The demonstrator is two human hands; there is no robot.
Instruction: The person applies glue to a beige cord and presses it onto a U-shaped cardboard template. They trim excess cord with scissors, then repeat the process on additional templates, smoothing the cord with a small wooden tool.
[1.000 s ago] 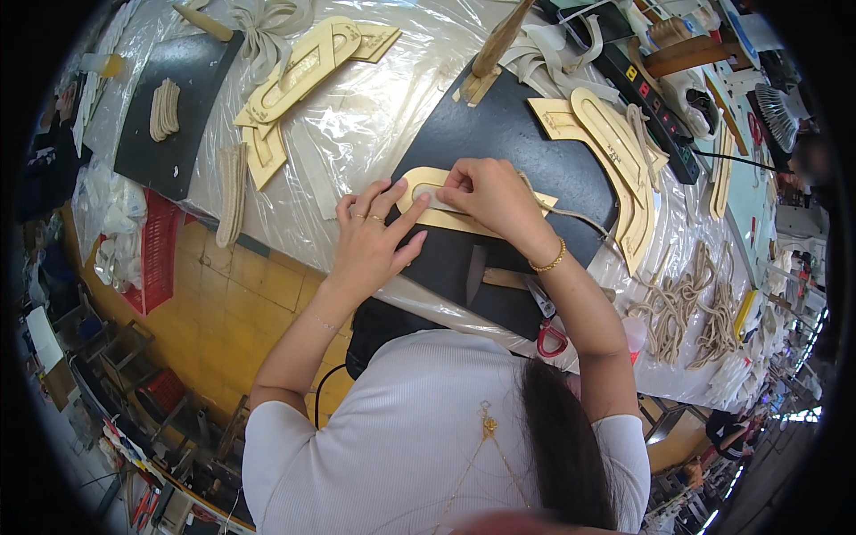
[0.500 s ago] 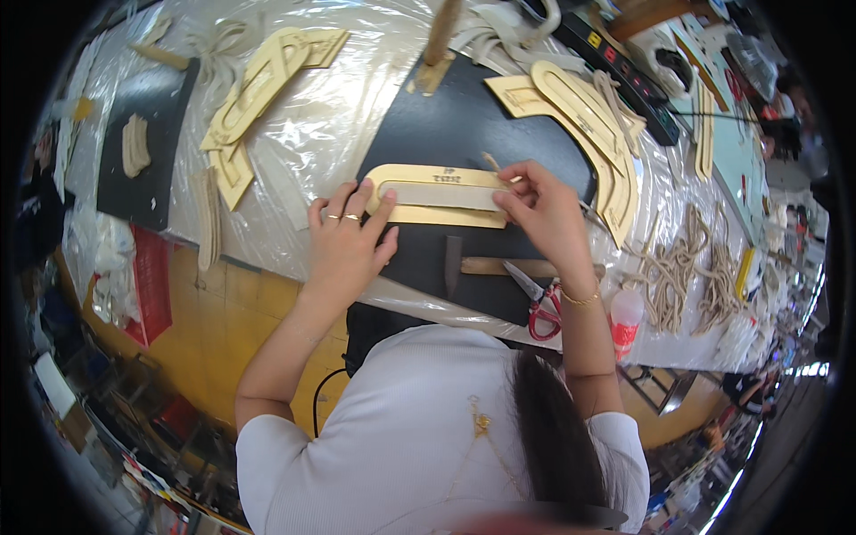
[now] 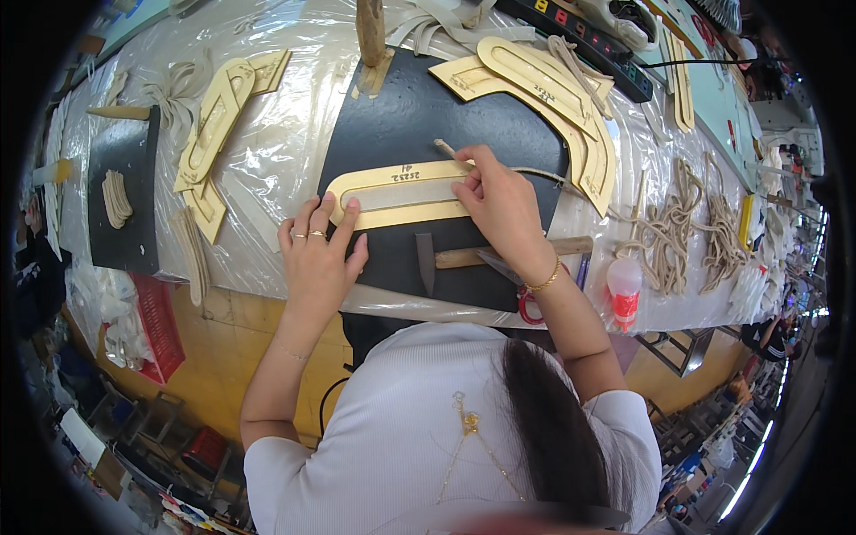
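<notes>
A pale yellow board template (image 3: 385,179) with a long rounded slot lies on the black mat (image 3: 446,116) before me. A light grey strip (image 3: 406,196) shows inside the slot. My left hand (image 3: 323,254), fingers spread, rests its fingertips on the template's left end. At the right end my right hand (image 3: 499,201) pinches a thin beige cord (image 3: 453,152). One short end of the cord sticks out past the fingers, and its tail runs right across the mat. The right fingertips hide that end of the template.
Nearer me lie a wooden-handled hammer (image 3: 464,259) and partly hidden red-handled scissors (image 3: 528,308). More templates (image 3: 544,89) are stacked at far right, others (image 3: 214,125) at left. Cord bundles (image 3: 669,232) and a clear bottle (image 3: 624,285) stand right. A wooden handle (image 3: 370,36) rises behind.
The view has shifted, moving the table leftward in the picture. More cord now sticks out past my right fingers. The template looks flatter, with its near edge no longer separated by a dark line.
</notes>
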